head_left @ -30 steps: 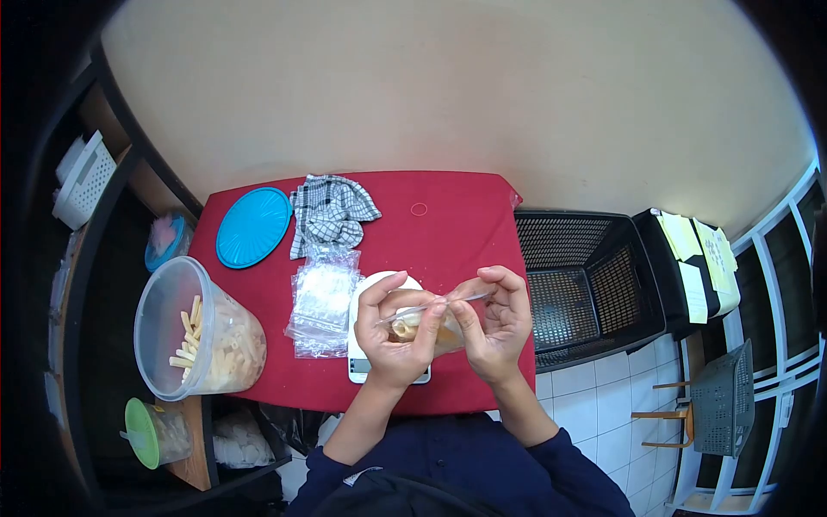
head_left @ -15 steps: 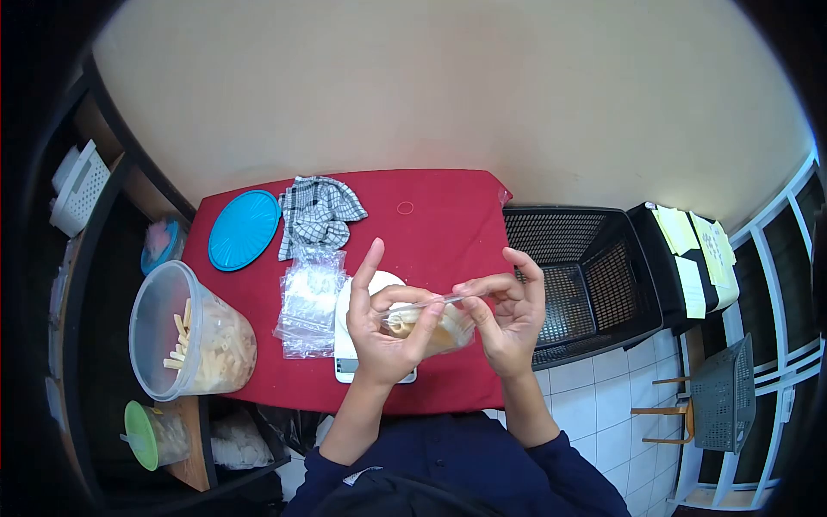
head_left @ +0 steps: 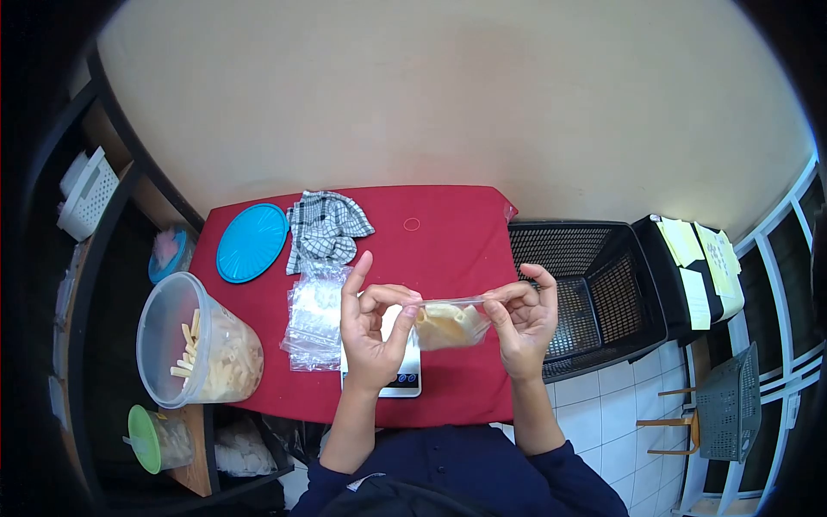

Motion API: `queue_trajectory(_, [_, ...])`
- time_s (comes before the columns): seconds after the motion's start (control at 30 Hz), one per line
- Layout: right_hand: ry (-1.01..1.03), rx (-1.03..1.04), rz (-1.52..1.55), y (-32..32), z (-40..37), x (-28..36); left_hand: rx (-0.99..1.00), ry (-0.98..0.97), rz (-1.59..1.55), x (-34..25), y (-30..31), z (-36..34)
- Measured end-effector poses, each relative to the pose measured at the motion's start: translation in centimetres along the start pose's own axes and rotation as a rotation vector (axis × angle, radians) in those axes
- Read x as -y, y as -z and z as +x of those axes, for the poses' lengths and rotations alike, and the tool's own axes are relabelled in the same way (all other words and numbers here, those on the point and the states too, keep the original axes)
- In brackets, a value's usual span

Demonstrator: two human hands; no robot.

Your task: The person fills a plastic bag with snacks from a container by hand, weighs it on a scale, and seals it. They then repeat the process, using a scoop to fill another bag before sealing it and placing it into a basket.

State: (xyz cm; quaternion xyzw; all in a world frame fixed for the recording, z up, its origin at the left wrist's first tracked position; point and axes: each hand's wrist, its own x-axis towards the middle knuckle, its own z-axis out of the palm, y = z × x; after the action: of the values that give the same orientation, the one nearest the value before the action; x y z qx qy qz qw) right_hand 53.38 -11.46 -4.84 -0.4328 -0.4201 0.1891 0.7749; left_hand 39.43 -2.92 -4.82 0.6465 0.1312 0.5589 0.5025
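A small clear plastic bag [head_left: 450,326] with pale tan snack pieces inside hangs between my two hands, its top edge stretched taut. My left hand [head_left: 376,332] pinches the bag's left top corner between thumb and finger. At the opposite corner my right hand [head_left: 520,327] pinches the same edge. Behind my left hand sits a white digital scale [head_left: 405,386], partly covered by the hand and bag. A stack of clear plastic bags [head_left: 315,320] lies to the left of the scale.
On the red-covered table [head_left: 457,233] are a blue lid [head_left: 252,243], a checked cloth [head_left: 329,226] and a rubber band [head_left: 412,225]. A clear tub [head_left: 200,345] of pale stick-shaped snacks stands left. A black crate [head_left: 577,297] stands right, near a grey basket [head_left: 728,405].
My hands have spread apart along the bag's top edge, pulling it straight. More of the bag's contents now shows between them. The whole view has shifted slightly.
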Motion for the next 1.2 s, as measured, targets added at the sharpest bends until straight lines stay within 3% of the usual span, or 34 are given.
queue_trajectory(0.17, [-0.041, 0.094, 0.034, 0.3, 0.3, 0.3, -0.045, 0.054, 0.001, 0.0, -0.1, -0.5])
queue_trajectory(0.23, [0.418, 0.127, -0.835, -0.4, 1.3, 2.2, -0.013, -0.003, 0.018, 0.2, 0.0, -0.6])
queue_trajectory(0.33, [0.514, 0.292, -1.052, -1.9, 1.5, 3.2, 0.021, -0.048, 0.062, 0.3, -0.1, -0.6])
queue_trajectory(0.6, [0.383, 0.341, -0.761, -2.7, 1.0, 2.2, -0.044, -0.075, 0.028, 0.1, 0.6, -0.7])
queue_trajectory(0.7, [0.362, 0.318, -0.737, -2.8, 0.7, 2.1, 0.087, -0.107, 0.305, -1.4, 1.2, 0.7])
queue_trajectory(1.03, [0.440, 0.344, -0.876, -2.7, 0.2, 2.3, 0.353, 0.036, 0.421, -2.5, 1.3, 1.5])
queue_trajectory(1.2, [0.420, 0.336, -0.903, -2.1, -0.1, 1.6, 0.381, 0.046, 0.466, -2.3, 0.4, 1.3])
